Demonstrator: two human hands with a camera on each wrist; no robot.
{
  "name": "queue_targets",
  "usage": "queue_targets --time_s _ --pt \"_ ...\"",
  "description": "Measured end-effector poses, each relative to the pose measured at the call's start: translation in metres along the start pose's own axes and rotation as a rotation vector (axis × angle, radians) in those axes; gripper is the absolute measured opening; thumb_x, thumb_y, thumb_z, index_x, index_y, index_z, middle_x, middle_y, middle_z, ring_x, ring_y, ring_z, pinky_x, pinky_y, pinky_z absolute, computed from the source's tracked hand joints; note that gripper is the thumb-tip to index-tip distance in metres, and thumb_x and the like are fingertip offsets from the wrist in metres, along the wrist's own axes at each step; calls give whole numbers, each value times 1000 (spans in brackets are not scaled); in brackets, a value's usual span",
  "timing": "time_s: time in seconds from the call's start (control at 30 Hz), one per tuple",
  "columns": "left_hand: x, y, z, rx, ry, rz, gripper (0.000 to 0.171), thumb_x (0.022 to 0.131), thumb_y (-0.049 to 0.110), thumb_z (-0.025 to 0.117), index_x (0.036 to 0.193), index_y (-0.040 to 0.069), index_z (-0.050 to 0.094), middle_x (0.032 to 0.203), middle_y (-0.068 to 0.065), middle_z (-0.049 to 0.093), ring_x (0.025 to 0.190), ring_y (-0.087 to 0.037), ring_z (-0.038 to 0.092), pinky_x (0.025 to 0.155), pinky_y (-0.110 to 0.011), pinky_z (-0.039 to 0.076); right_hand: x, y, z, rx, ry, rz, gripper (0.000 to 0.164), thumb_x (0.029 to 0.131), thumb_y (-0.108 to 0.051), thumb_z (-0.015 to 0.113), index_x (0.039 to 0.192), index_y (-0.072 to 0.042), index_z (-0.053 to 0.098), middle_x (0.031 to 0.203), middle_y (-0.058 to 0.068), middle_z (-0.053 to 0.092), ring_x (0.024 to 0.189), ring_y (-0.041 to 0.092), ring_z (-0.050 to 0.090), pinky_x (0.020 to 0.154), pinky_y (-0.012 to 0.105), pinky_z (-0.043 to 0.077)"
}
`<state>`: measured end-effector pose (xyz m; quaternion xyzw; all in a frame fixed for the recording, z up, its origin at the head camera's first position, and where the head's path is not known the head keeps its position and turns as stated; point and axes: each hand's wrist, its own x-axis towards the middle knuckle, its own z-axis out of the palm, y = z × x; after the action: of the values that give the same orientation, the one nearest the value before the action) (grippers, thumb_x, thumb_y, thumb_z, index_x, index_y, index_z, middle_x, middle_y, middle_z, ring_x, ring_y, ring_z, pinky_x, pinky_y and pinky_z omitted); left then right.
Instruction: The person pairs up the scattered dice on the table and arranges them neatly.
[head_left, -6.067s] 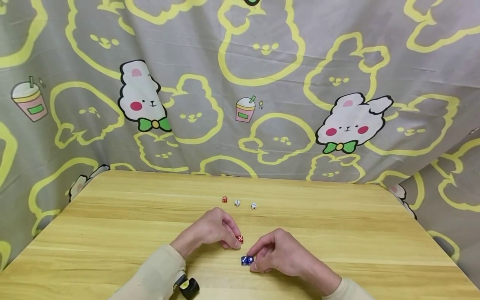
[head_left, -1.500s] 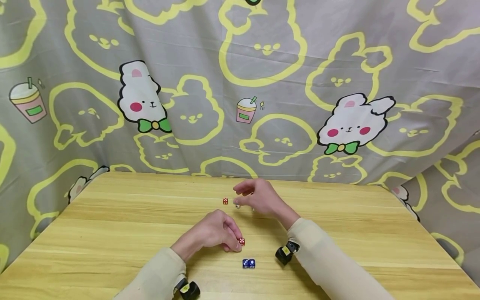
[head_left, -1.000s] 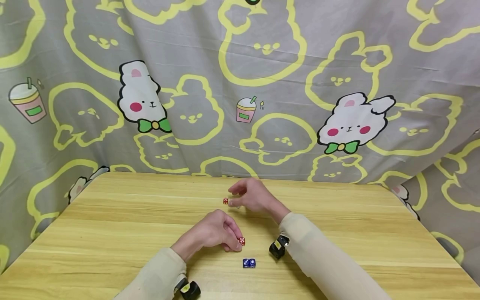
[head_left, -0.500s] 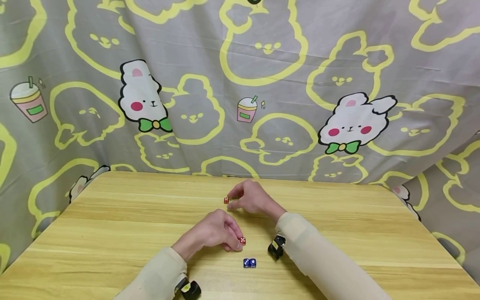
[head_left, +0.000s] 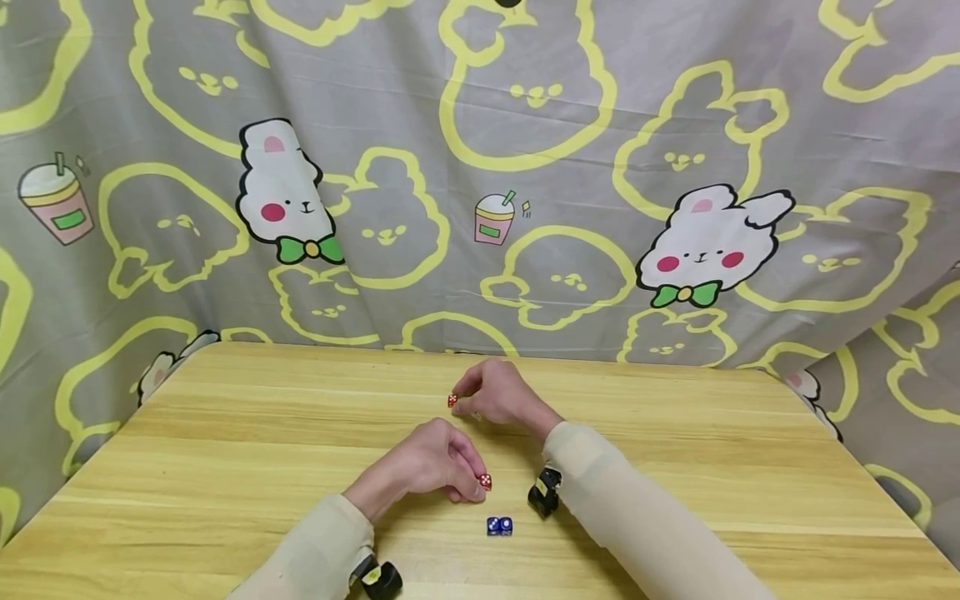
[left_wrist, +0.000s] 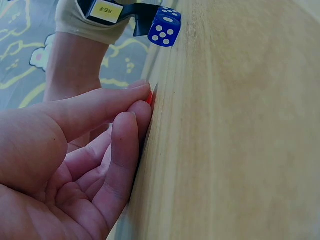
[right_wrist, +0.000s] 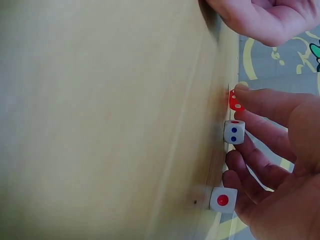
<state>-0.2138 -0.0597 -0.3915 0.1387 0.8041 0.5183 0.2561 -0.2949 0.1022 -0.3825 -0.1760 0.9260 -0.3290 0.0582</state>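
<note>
My left hand [head_left: 431,458] rests on the table at the middle and pinches a red die [head_left: 485,482] between thumb and fingertips. In the left wrist view only a red sliver of that die [left_wrist: 149,98] shows. Farther back, my right hand [head_left: 498,393] has thumb and index finger on opposite sides of another red die [head_left: 452,401], pinching it at the table surface. The right wrist view shows this red die [right_wrist: 236,100] with a white die [right_wrist: 234,132] beside it, near the other fingers. A second white die [right_wrist: 223,200] sits by the little finger.
Two blue dice [head_left: 499,526] stand side by side in front of my left hand, toward the near edge. The wooden table [head_left: 262,433] meets a patterned grey curtain [head_left: 420,250] at the back. Black wrist cameras [head_left: 544,492] hang below the sleeves.
My right hand has left the blue dice, gone to the back over the white dice, and slid left to grip the rear red die. My left hand has stayed on its die.
</note>
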Motion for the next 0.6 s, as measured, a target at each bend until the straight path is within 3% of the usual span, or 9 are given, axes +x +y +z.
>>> queue_targets --time_s 0.27,0.6 --pt "0 0 0 -2 -3 6 17 77 -1 89 89 2 77 80 -8 81 60 -10 69 61 -28 62 2 -1 1 -12 15 5 4 88 -19 88 90 -18 85 87 -6 81 81 9 61 74 22 50" --pt "1 -1 0 -18 -7 7 17 76 -2 89 88 1 77 80 -10 81 60 -10 68 60 -26 61 -3 0 -7 41 47 5 5 88 -20 86 92 -18 84 86 -7 79 81 8 66 74 24 53"
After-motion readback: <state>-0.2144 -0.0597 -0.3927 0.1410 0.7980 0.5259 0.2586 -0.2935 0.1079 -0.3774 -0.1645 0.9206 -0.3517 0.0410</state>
